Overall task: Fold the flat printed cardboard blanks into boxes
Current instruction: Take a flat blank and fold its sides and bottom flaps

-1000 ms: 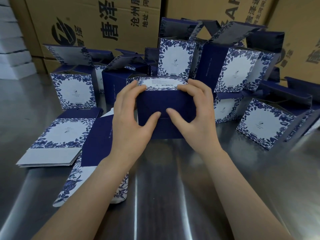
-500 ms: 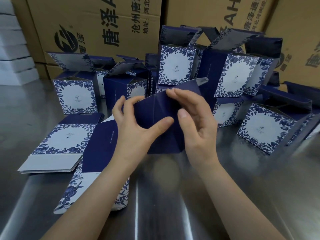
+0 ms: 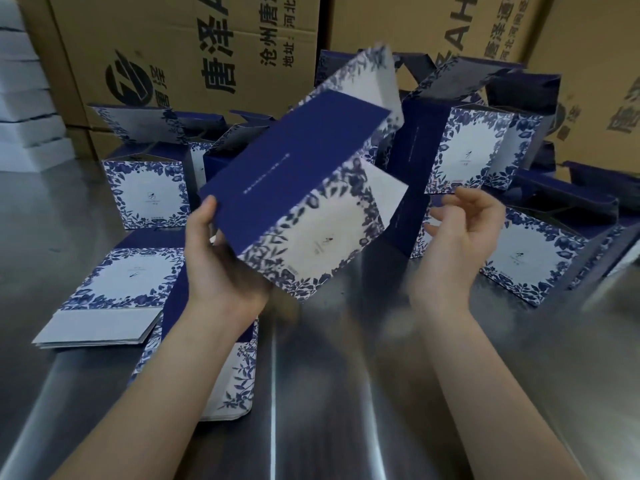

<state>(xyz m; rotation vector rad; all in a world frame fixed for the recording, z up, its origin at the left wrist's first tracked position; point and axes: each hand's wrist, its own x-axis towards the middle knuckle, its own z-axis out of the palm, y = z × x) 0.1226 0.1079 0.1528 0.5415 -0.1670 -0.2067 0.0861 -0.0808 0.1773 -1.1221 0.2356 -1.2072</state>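
The box (image 3: 311,202) is up in the air over the steel table (image 3: 346,393). It's tilted, with the navy side and floral front toward us, and its lid flap (image 3: 363,81) is open at the far upper end. The left hand (image 3: 221,265) grips it alone, thumb along the navy edge at the low corner and fingers tucked beneath. The right hand (image 3: 460,244) hovers just beside it, palm up, fingers loosely curled, holding nothing.

Here's the danger: one hand at one corner, with the whole length of the box hanging off it. If that grip slackens, the box twists out and drops to the steel. The underside is hidden, so I can't tell whether the bottom is locked, and if it isn't, a squeeze there may pop it loose. Swing it wide and the open flap clips the folded boxes (image 3: 467,150) crowded close behind, toppling a few. The flat blanks (image 3: 114,289) lie at the left, partly under the forearm, and a careless drag would scatter them.
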